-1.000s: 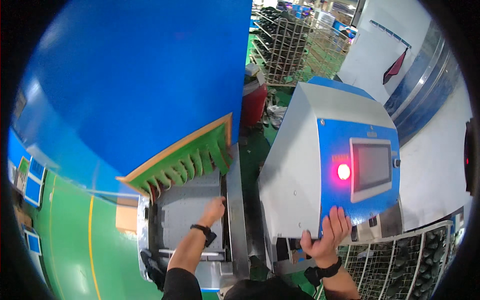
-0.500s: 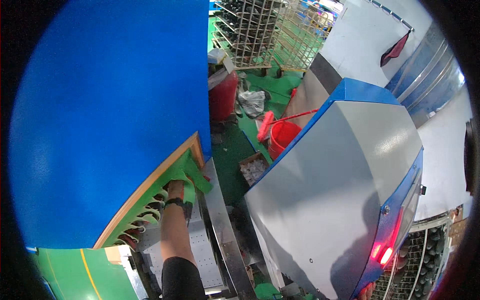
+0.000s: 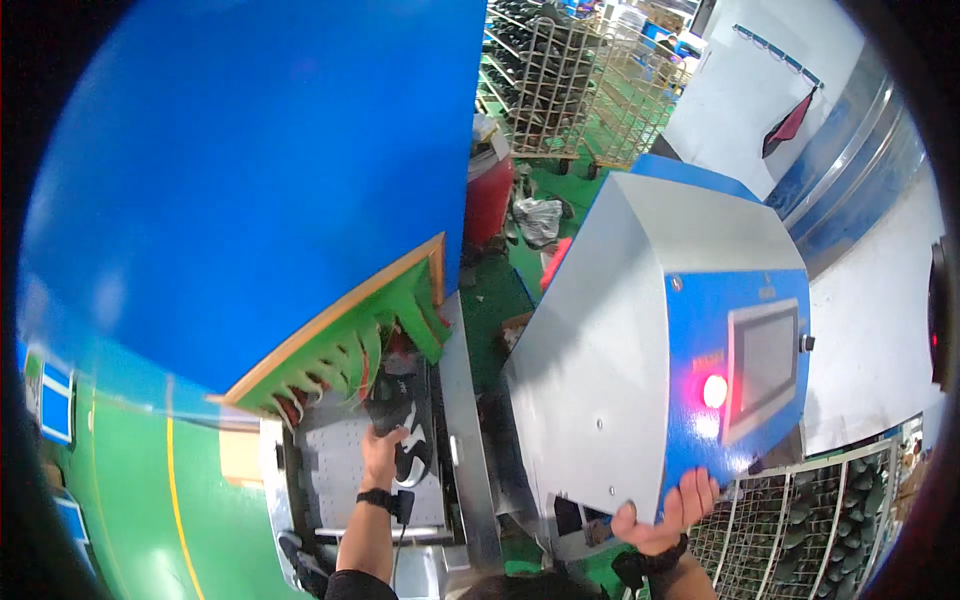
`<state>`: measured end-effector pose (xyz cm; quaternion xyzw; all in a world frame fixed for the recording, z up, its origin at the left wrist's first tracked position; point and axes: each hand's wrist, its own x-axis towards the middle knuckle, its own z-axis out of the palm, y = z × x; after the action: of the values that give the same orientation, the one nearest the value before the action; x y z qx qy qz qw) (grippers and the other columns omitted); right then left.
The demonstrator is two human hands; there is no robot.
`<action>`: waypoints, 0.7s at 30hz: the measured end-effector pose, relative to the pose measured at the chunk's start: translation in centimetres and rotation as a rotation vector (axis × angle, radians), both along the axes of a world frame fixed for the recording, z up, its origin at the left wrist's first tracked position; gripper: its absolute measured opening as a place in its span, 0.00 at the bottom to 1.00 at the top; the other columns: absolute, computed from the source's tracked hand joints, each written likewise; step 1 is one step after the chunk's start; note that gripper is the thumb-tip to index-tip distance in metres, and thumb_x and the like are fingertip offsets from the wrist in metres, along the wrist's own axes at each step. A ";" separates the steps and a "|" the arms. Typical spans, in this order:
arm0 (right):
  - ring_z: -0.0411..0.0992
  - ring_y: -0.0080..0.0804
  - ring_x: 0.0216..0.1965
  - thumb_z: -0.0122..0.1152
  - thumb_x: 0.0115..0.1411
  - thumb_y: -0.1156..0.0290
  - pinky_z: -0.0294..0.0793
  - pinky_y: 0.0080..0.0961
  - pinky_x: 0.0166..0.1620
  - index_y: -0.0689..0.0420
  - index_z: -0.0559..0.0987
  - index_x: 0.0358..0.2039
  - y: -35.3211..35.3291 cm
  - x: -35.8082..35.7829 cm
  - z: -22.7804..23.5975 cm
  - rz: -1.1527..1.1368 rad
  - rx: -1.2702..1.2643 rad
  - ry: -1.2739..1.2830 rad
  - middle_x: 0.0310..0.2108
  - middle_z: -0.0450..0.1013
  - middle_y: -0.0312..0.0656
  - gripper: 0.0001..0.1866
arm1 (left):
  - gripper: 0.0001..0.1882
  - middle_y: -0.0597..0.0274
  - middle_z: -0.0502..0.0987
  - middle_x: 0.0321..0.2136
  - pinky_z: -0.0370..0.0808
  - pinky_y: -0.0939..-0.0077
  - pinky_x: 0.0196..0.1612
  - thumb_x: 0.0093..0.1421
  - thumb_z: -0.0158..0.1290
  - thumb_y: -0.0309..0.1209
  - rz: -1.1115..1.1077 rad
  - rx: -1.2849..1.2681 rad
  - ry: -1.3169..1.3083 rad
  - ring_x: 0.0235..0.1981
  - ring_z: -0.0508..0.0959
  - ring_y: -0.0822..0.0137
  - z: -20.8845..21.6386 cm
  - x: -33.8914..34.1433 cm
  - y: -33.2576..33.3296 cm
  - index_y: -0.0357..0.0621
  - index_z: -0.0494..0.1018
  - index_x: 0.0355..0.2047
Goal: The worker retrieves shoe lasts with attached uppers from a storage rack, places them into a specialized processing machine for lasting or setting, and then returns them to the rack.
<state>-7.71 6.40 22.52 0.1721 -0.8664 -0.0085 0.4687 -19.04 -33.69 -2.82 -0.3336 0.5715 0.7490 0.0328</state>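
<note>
My left hand (image 3: 380, 452) is closed on a black and white sneaker (image 3: 393, 397), just outside the slit green curtain (image 3: 345, 358). The sneaker lies over a grey perforated tray (image 3: 335, 455), at the opening of a big blue machine (image 3: 270, 180). My right hand (image 3: 668, 518) grips the lower corner of a grey and blue control box (image 3: 590, 340), its thumb on the grey side and its fingers on the blue front. A red lamp (image 3: 714, 391) glows on that front, beside a screen (image 3: 765, 360).
Wire racks (image 3: 545, 85) loaded with dark items stand at the back, near a red bin (image 3: 488, 200) and a grey plastic bag (image 3: 540, 220). Another rack (image 3: 800, 525) with dark pieces is at the lower right. A metal rail (image 3: 465, 430) runs between tray and control box.
My left hand has come out from under the green curtain with the sneaker in it. My right hand, barely visible before, now shows on the control box. The view has shifted.
</note>
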 end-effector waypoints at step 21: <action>0.61 0.47 0.67 0.75 0.49 0.69 0.60 0.39 0.68 0.66 0.39 0.74 3.7 13.1 5.0 0.656 -1.318 -0.899 0.67 0.58 0.58 0.63 | 0.34 0.44 0.81 0.40 0.76 0.57 0.47 0.63 0.57 0.49 -0.492 -0.118 0.272 0.43 0.81 0.49 22.4 24.7 27.2 0.31 0.70 0.56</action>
<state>5.40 10.11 27.54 0.0938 -0.7044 0.7007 0.0644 5.69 -6.50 19.57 -0.0826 0.6769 0.7220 0.1172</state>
